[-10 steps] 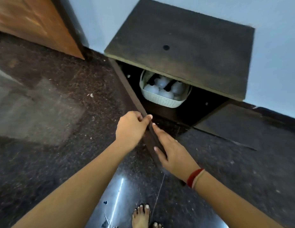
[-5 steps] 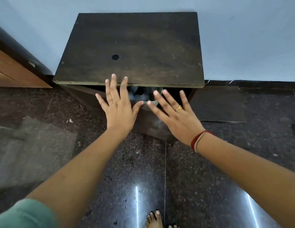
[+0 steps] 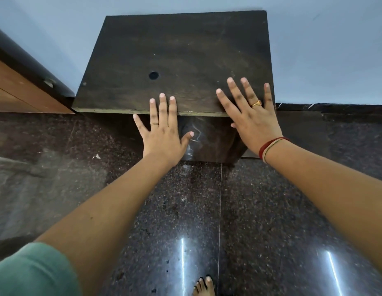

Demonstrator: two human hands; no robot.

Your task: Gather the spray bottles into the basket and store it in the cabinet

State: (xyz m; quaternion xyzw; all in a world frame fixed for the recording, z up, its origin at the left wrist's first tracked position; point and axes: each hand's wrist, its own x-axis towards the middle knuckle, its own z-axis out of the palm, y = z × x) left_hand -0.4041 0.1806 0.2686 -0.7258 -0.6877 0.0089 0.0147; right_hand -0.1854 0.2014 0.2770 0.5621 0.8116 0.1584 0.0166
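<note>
The dark wooden cabinet (image 3: 181, 50) stands against the pale blue wall, seen from above. Its front door (image 3: 209, 139) is closed flat. The white basket and the spray bottles are hidden inside. My left hand (image 3: 162, 133) is spread flat against the door's front, fingers overlapping the top's front edge. My right hand (image 3: 249, 116) is also spread, fingers apart, over the top's front right corner and the door. Neither hand holds anything.
Dark polished granite floor (image 3: 271, 210) stretches in front of the cabinet. A brown wooden door or panel (image 3: 19, 92) sits at the left. A dark skirting strip (image 3: 335, 107) runs along the wall on the right. My bare toes (image 3: 204, 287) show at the bottom edge.
The cabinet door has swung from open to shut, and the basket with bottles is no longer visible. Both hands went from gripping the door's edge to pressing flat on its front.
</note>
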